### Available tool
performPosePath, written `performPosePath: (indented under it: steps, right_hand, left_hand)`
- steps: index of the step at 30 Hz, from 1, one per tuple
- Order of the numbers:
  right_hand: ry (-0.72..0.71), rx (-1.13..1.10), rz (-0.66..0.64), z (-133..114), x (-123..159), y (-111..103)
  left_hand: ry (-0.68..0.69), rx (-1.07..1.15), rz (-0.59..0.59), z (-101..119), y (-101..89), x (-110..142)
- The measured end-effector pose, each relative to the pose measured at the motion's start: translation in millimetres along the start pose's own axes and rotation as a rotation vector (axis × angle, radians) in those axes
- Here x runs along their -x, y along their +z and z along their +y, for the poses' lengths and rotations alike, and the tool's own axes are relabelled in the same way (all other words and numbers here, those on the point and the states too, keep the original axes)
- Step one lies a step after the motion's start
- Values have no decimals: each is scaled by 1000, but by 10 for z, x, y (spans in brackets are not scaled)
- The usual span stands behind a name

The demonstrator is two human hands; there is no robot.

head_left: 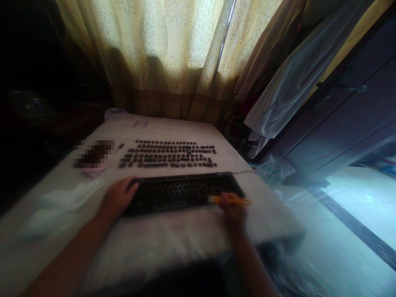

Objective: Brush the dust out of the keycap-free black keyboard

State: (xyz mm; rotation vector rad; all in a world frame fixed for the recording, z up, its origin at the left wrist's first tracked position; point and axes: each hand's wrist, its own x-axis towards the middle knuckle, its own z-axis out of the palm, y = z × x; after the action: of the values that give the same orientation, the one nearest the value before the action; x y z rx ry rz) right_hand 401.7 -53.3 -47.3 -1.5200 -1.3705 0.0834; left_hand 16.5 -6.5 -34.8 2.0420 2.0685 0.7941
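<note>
A black keyboard (176, 194) with its keycaps off lies on the cloth-covered table, near its front. My left hand (119, 196) grips the keyboard's left end, thumb on top and the other fingers along the edge. In my right hand (232, 208) is a small brush (230, 200) with a yellow-orange handle and pale bristles. Its bristle end is over the right part of the keyboard; whether it touches is too blurred to tell. Behind the keyboard, the loose black keycaps (167, 157) are laid out in rows.
A small dark strip-shaped object (121, 145) lies left of the keycaps. Further left are a pixelated dark item on a pink cloth (95, 171) and a crumpled white sheet (62, 200). A cable (244, 171) runs off the right edge. Curtains (173, 53) hang behind.
</note>
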Motion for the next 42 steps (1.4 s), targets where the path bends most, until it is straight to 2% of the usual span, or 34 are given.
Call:
performPosePath:
  steps: [9,25,33,42]
  right_hand:
    - [-8,25,32,36,-30,6]
    - [-62,-16,-49,-89,-31,-28]
    - [-40,8,18,-84,-65,-39]
    - [21,-50,-33,-117,-55,-49]
  left_hand:
    - [21,-6,25,-47,32,-6]
    - [-12,-4,-42,34,-43,-3]
    - [-8,-12,-38,37,-38,-3]
    - [-1,-15,-21,20,-18,2]
